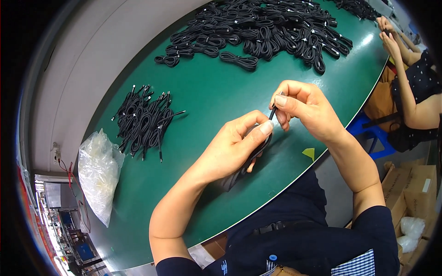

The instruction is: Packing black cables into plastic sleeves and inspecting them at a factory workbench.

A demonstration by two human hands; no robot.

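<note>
A coiled black cable (261, 148) is gripped in my left hand (239, 145), thumb on top and fingers curled beneath. Its bundle hangs under the palm, partly hidden by the hand. My right hand (304, 108) pinches the cable's end between thumb and fingers, just above and to the right of the left thumb. The connector tip is mostly covered by those fingers. Both hands are over the green table (198, 96), close to its near edge.
A large heap of coiled black cables (267, 32) covers the far side. To the left lie a smaller cable pile (145, 119) and a clear plastic bag (99, 177). A yellow tape piece (309, 152) marks the near edge. A co-worker's hands (389, 39) are at far right, above cardboard boxes (410, 186).
</note>
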